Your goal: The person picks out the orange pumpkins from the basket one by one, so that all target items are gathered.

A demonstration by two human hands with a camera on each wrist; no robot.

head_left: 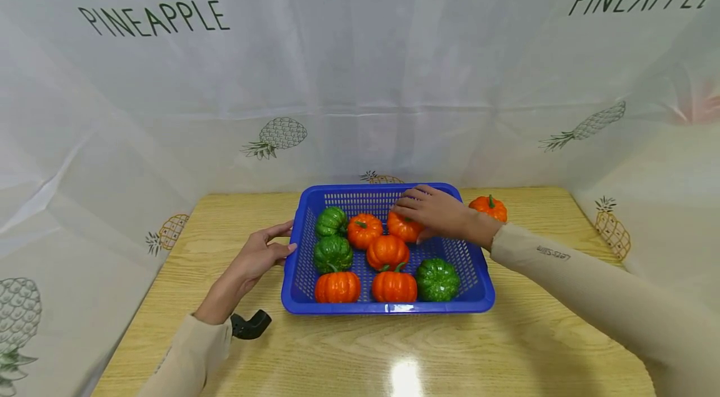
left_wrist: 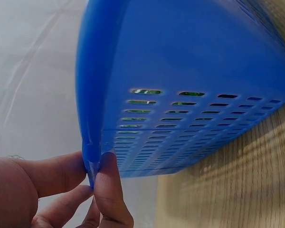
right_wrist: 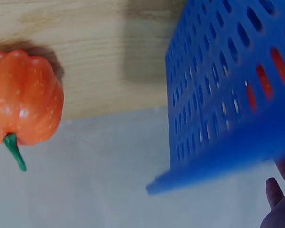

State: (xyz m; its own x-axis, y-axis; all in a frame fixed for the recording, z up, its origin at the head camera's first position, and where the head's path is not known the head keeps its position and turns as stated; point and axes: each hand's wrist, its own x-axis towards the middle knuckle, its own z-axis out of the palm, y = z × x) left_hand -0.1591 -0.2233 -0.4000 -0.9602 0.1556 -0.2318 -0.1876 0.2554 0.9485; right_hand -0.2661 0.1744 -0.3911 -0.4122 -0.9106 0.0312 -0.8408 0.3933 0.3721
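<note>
A blue plastic basket (head_left: 388, 308) holds several small orange and green pumpkins. My left hand (head_left: 261, 253) pinches its left rim; in the left wrist view the thumb and fingers (left_wrist: 109, 190) lie on either side of the rim's edge. Over the basket's back right part, my right hand (head_left: 435, 212) grips an orange pumpkin (head_left: 402, 226) from above, fingers over its top and thumb at its right side. That pumpkin sits beside another orange pumpkin (head_left: 364, 231). In the right wrist view the basket wall hides most of the right hand.
Outside the basket, another orange pumpkin (head_left: 489, 208) sits on the wooden table (head_left: 337, 353) at the back right, behind the right wrist. A black curved object (head_left: 252, 325) shows by the left wrist. White pineapple-print sheeting (head_left: 365, 72) hangs behind and at both sides.
</note>
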